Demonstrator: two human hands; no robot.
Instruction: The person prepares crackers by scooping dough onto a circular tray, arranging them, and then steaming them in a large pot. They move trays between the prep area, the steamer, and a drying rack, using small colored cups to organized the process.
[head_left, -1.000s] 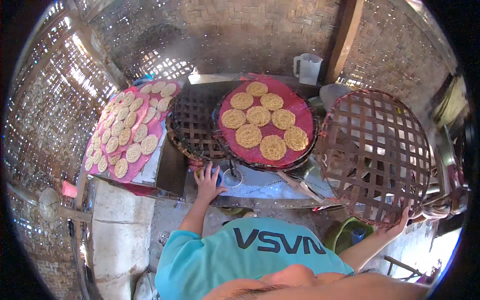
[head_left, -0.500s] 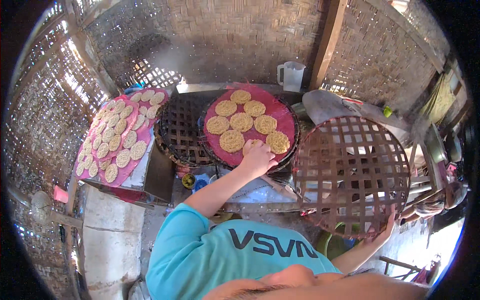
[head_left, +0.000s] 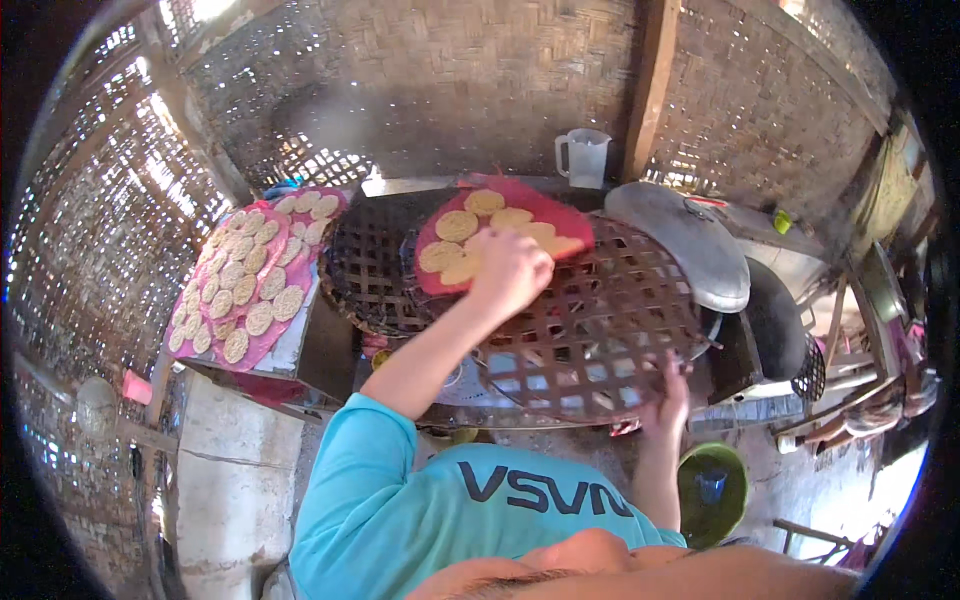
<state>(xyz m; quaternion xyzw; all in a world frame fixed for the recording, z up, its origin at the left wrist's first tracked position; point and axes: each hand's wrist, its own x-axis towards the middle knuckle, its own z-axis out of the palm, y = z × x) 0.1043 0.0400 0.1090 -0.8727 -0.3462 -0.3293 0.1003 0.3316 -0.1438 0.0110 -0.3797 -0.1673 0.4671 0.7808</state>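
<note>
A pink sheet (head_left: 574, 230) carries several round, yellowish noodle-like cakes (head_left: 457, 226) at the middle of the counter. My left hand (head_left: 515, 268) is closed at the sheet's near edge, which looks raised; the fingertips are blurred and partly hidden behind the hand. A round, open-weave bamboo tray (head_left: 610, 320) slants close beside and under the sheet's right side. My right hand (head_left: 668, 395) grips its near right rim, thumb over the top. Beneath the sheet and to its left lies another dark woven tray (head_left: 365, 262).
More cakes cover pink sheets (head_left: 262, 345) on a stand at the left. A clear plastic jug (head_left: 584, 158) stands at the back wall. Right of the trays lie a large grey lid (head_left: 680, 240) and a dark round pan (head_left: 775, 320). A green tub (head_left: 713, 490) sits on the floor.
The woven tray in my right hand has moved left, up against the pink sheet. My left hand has risen away from me with the sheet's near edge, and the sheet has bent upward.
</note>
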